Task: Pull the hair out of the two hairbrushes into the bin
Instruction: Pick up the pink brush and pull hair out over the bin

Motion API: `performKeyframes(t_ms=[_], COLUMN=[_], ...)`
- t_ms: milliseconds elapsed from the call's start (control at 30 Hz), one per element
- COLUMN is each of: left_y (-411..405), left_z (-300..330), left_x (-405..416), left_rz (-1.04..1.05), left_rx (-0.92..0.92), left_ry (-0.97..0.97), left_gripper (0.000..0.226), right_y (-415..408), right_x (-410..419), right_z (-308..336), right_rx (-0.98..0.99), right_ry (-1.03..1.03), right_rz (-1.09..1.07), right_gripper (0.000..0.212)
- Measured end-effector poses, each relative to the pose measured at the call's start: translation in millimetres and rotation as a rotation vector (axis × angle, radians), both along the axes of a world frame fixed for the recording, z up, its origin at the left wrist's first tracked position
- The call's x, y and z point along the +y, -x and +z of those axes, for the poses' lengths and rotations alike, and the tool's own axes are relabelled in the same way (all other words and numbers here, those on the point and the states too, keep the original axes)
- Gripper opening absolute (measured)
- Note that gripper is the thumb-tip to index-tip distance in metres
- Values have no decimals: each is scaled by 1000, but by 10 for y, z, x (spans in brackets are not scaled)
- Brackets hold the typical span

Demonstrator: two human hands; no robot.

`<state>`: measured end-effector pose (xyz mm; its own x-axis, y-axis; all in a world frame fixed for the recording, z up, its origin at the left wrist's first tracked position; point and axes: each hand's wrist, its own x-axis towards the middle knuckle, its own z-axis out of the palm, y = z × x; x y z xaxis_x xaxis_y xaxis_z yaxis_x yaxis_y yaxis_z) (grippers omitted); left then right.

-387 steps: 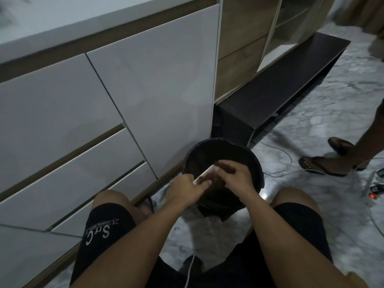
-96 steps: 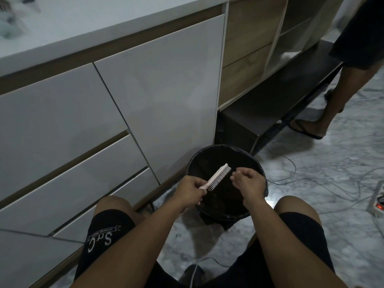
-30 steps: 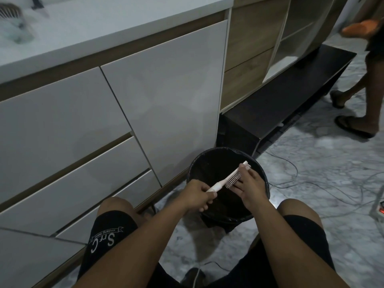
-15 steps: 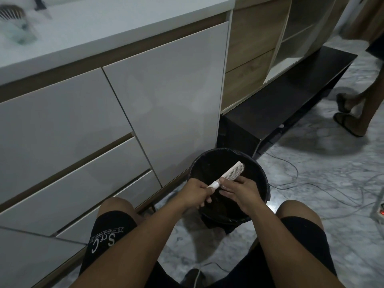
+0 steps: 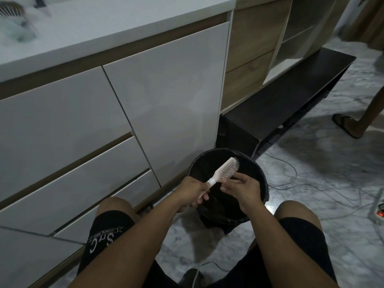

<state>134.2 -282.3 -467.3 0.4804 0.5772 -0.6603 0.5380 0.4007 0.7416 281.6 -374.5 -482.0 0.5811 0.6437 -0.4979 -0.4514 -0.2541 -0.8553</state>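
Note:
A pale pink hairbrush (image 5: pixel 225 170) is held over the black bin (image 5: pixel 262 179), its bristles facing right. My left hand (image 5: pixel 192 192) is closed round its handle. My right hand (image 5: pixel 242 189) sits just below the brush head, fingertips touching the lower bristles; any hair pinched in them is too dark to make out. The bin stands on the floor between my knees and has a dark liner. A second brush (image 5: pixel 9 9), blurred, lies on the white countertop at the far upper left.
White cabinet drawers (image 5: pixel 83 121) fill the left side, a low black bench (image 5: pixel 280 104) runs behind the bin. Cables (image 5: pixel 291 183) trail over the marble floor to a power strip (image 5: pixel 379 213) at the right edge. Another person's sandalled foot (image 5: pixel 347 125) stands at the right.
My right hand has slid down from the brush head to its lower bristles near the handle. The brush head has tipped a little further up. The other person has stepped further right.

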Motion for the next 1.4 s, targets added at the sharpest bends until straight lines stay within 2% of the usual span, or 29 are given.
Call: performKeyframes(t_ms=[200,300,400,467,533,700,867,1133,1233,1267,1400], left_y=[88,83,11,-38,-79,-135,-135,-92,-82,-82,-53], left_z=[-62,-53,-30,-36,-54,-62,-8,-8,-9,-7,14], left_x=[33,-10,-88,-130,-164,-216,-184,-178,-213,-225,-230], left_rz=[23,-19,-68,-87,-100,-119,-123,-111,-137,-146,-171], left_rx=[56,62,78,102,119,165,182,206,208,208,205], left_ry=[-89,-109,-159,-215,-249,-373,-464,-565,-580,-581,-594], left_gripper=[24,23,22,22,21,23,25,26,24,24,22], right_y=[-147,-108,-46,-15,15,89,113,49,42,43,-9], right_x=[14,54,90,114,115,94,74,34,37,32,-2], right_z=[-95,-110,-119,-152,-197,-156,-140,-86,-92,-82,-52], right_rx=[-133,-240,-103,-93,-166,-292,-261,-225,-234,-223,-199], right_ry=[41,76,61,70,117,175,146,99,63,57,112], right_rz=[-114,-19,46,75,90,58,-18,-124,-112,-100,-151], right_gripper=[28,43,68,71,65,33,37,9,27,27,7])
